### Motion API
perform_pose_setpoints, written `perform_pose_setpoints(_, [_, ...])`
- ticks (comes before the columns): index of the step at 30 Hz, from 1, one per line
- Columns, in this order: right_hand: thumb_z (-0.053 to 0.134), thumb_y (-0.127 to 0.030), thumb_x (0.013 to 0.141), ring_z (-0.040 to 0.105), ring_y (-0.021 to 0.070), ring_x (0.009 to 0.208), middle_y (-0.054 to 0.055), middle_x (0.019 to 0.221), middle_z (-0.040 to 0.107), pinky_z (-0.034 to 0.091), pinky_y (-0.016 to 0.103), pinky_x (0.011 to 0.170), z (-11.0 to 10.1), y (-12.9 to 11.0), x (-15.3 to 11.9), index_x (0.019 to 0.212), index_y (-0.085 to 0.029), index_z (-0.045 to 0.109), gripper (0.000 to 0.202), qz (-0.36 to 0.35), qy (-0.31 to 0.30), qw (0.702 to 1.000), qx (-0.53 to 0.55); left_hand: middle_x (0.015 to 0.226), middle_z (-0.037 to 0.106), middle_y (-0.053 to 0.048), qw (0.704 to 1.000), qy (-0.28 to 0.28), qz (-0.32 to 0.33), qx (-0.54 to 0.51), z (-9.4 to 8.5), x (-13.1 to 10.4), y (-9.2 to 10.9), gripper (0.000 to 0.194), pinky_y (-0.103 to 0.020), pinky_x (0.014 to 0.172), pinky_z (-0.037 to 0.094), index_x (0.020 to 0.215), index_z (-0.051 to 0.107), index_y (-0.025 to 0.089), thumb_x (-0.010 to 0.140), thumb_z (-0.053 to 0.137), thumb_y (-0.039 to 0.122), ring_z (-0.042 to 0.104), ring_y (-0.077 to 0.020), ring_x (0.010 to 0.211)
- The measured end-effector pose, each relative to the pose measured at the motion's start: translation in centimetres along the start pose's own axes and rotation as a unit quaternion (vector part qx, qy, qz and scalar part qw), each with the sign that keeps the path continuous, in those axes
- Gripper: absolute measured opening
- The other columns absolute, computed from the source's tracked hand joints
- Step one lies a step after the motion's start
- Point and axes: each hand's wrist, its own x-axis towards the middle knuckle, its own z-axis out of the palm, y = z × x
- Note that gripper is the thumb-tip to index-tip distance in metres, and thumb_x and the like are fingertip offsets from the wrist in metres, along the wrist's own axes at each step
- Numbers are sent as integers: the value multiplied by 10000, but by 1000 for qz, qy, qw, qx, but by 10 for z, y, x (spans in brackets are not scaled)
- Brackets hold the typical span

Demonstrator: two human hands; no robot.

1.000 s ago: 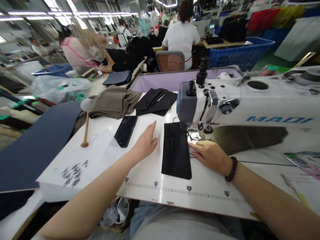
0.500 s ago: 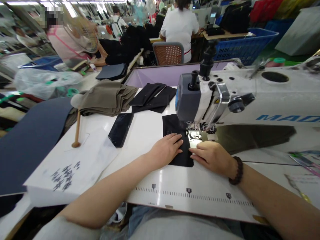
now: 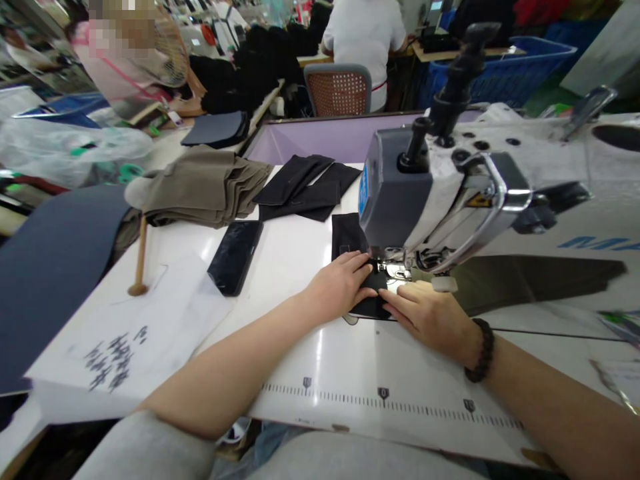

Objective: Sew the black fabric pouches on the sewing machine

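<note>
Well, from my remote seat the textures come first: a flat, matte black cloth piece (image 3: 347, 230) with straight edges and a small outlined rectangle lies on the smooth white tabletop (image 3: 300, 353), at the shiny metal presser foot (image 3: 399, 271). Beyond it I have a limp, layered stack of olive-brown cloth (image 3: 195, 183) and overlapping black cut pieces (image 3: 305, 190); a glossy dark phone (image 3: 236, 259) and a round-ended wooden stick (image 3: 141, 260) lie to the left.

The left hand (image 3: 337, 287) rests palm down across the cloth, its fingers extended and loosely parted, pressing rather than gripping. The right hand (image 3: 433, 317), below a beaded bracelet (image 3: 481, 350), has its fingers together and bent, tips at the cloth's right edge, close to the other thumb; I can't tell whether they pinch the fabric. So the cloth sits mostly under the left fingers, its far end showing past them, its near edge just below both sets of fingertips.

For room, I see white surface between phone and left hand, and more running down to the printed ruler scale (image 3: 345, 393) along the front edge. The bulky sewing machine head (image 3: 400, 187) overhangs closely ahead of the right fingers.
</note>
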Motion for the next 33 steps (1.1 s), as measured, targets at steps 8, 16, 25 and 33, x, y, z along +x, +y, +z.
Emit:
perform_pose_setpoints(8, [393,-275,873,503,127,600,17,639,561,327,243,547,3,1,-1,884,-160,610,246,3,7,1000,-14,1185,492,-149,1000,0,-3,-14,-2,1,-1,399,-341,976,350,1096,524,56,840,477,359,428,-241,1127])
perform_pose_setpoints(16, [396,-277,873,507,123,610,18,652,569,331,240,560,4,0,-1,901,-163,603,238,6,0,1000,-14,1173,500,-146,1000,1,4,-14,-1,1,-4,409,-346,953,374,1090,529,53,832,488,368,445,-247,1108])
perform_pose_setpoints(25, [376,-282,881,493,123,570,13,634,560,322,244,525,5,0,1,891,-163,604,257,6,14,1000,-24,1123,526,-147,1000,10,14,-1,-3,3,-3,390,-358,905,419,1062,539,49,833,488,360,457,-258,1086])
perform_pose_setpoints(33, [395,-267,876,482,120,585,17,620,543,337,254,554,3,4,-3,925,-136,611,257,-33,1,999,11,1084,542,-122,998,32,50,-13,-1,-2,-6,337,-357,889,417,1030,560,69,847,472,339,472,-241,1035])
